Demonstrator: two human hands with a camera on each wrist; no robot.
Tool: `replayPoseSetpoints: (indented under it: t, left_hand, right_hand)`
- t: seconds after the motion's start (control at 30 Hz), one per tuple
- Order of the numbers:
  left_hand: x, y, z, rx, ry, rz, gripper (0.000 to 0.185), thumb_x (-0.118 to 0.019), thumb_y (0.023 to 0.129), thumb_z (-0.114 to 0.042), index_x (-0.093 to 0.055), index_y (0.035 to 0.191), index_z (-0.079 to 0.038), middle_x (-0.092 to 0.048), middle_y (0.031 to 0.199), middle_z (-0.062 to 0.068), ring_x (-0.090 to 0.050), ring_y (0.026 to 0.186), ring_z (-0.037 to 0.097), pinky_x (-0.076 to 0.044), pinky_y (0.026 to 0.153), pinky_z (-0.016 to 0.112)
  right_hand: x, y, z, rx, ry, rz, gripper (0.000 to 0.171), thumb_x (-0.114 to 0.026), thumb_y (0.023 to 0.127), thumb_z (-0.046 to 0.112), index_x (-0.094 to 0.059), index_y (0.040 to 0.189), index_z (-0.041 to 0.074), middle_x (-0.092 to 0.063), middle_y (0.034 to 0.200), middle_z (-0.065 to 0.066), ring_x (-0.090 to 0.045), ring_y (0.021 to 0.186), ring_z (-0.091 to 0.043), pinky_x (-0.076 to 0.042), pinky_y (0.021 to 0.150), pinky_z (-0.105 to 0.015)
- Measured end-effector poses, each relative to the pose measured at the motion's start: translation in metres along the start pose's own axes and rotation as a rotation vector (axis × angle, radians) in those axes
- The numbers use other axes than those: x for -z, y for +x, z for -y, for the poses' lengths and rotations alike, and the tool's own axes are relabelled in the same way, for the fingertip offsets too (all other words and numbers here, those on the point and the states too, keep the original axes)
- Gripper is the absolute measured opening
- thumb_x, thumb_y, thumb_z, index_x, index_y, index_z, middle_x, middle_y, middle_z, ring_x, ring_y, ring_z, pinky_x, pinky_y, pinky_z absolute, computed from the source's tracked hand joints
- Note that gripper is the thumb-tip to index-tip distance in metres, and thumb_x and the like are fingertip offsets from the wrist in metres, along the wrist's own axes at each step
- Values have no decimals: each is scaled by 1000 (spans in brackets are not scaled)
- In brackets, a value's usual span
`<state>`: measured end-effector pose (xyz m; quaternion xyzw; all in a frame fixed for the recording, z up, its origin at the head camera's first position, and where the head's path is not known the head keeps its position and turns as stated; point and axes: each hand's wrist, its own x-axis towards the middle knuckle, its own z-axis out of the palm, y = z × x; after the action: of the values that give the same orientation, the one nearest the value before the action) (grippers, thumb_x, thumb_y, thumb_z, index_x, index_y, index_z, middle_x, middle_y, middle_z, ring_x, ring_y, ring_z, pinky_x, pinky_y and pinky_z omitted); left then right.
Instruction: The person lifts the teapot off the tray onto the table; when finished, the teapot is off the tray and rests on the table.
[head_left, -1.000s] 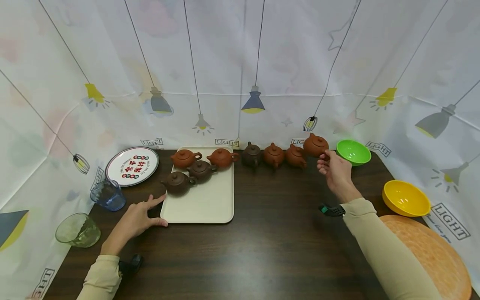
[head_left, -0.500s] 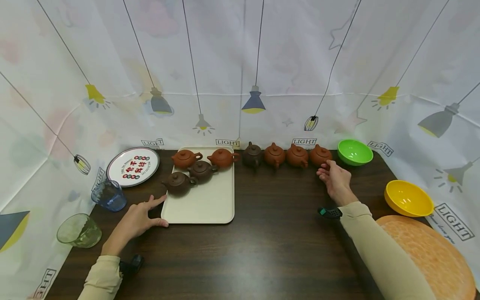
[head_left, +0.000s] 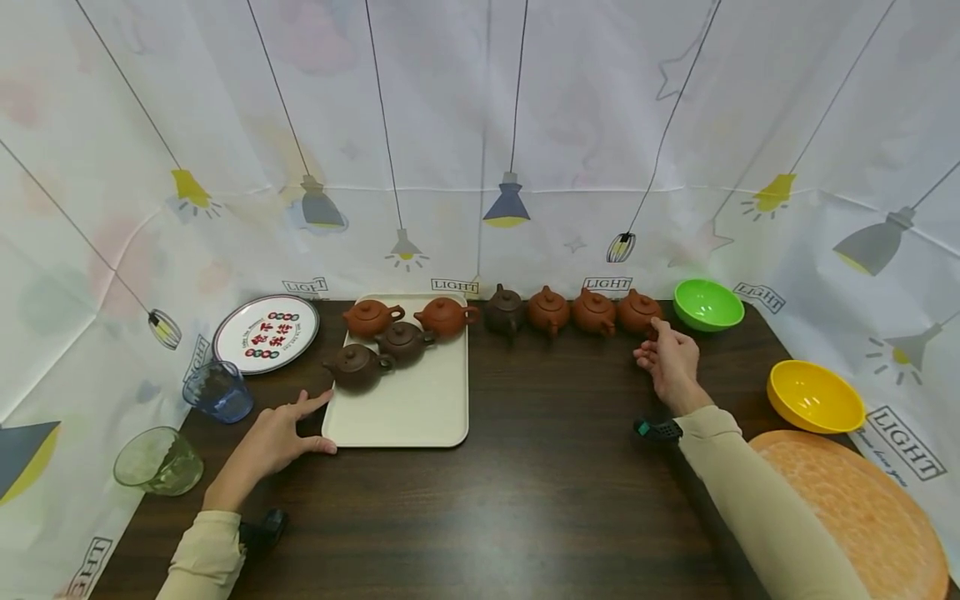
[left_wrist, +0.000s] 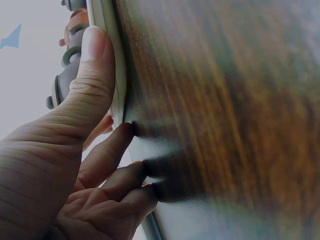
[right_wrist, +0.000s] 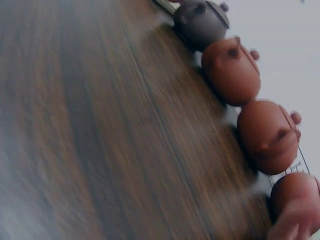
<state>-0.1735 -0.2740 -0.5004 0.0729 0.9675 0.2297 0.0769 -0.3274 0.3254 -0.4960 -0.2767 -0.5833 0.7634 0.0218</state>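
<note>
Four small clay teapots stand on the cream rectangular plastic tray (head_left: 420,417): two reddish-brown ones at the back and two darker brown ones in front of them, all grouped toward the tray's far left corner. The near half of the tray is bare.

Four more teapots stand in a row on the dark wood-grain bench (head_left: 525,500), along its back edge, to the right of the tray. From left to right: a dark brown teapot (head_left: 503,310), then three reddish-brown ones, the last being the rightmost reddish-brown clay teapot (head_left: 638,311), just beside the green plastic bowl (head_left: 708,304).

My right hand (head_left: 670,360) sits just in front of that rightmost teapot, fingers loosely curled, the fingertips touching or very nearly touching its body. I cannot tell from either view whether it has a hold; the right wrist view shows only a blurred fingertip beside the pot. The pot stands upright on the bench.

My left hand (head_left: 272,440) lies flat on the bench, fingers spread, thumb pressed against the tray's near left edge, which the left wrist view confirms. It holds nothing.

Judgement: the work stands at about half, four pots on the tray and four in the row on the bench
</note>
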Motion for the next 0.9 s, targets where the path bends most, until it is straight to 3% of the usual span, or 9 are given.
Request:
replayPoseSetpoints:
  t: [0.13,0.2,0.37,0.6,0.73,0.9]
  left_hand:
    - [-1,1,0,-4,2,4,96,-87,82,-54,-51,160,-13,-41,156,43,-65,106,63,-58,91,57]
    - [-1,1,-1,-8,3,0,95,-87,82,-53,-51,160,-13,-42,155,43,-64,107,64,-57,92,58]
    - [0,-1,-2,-9,6,-14,93,-87,83,-52,-52,159,-12,-43,155,42,-50,128,72,-54,101,66]
    - [0,-1,0,-3,12,-15,95,-87,82,-54,-52,160,-12,-42,155,43,-49,131,71,-53,101,67]
    - [-1,-2,1,-5,18,-19,94,-87,82,-52,-52,160,-12,-42,155,43,-49,131,71,-53,101,67]
    - [1,-2,-1,-4,12,-8,94,-87,83,-53,-51,160,-12,-42,156,42,-49,130,72,-54,101,66]
  right_hand:
    - [-11,-16,-5,126,-8,-88,25,-67,104,35,-51,115,20,-55,61,4,-54,40,-11,-47,39,-24]
    - [-22,-26,-6,179,-18,-66,23,-67,104,32,-49,115,22,-54,60,4,-52,40,-9,-44,39,-23]
    - [-67,-58,-7,259,-52,184,14,-65,107,25,-57,115,17,-57,63,4,-53,45,-9,-39,42,-23]
    - [-147,-102,-22,287,-195,569,20,-64,109,20,-60,125,7,-63,73,0,-59,53,-12,-43,48,-26]
    - [-193,-123,-47,234,-321,769,32,-62,110,23,-61,136,5,-68,86,-10,-65,62,-18,-49,54,-30]
    - [-236,-145,-82,98,-427,981,49,-58,112,31,-48,155,9,-72,104,-14,-73,74,-21,-55,59,-31]
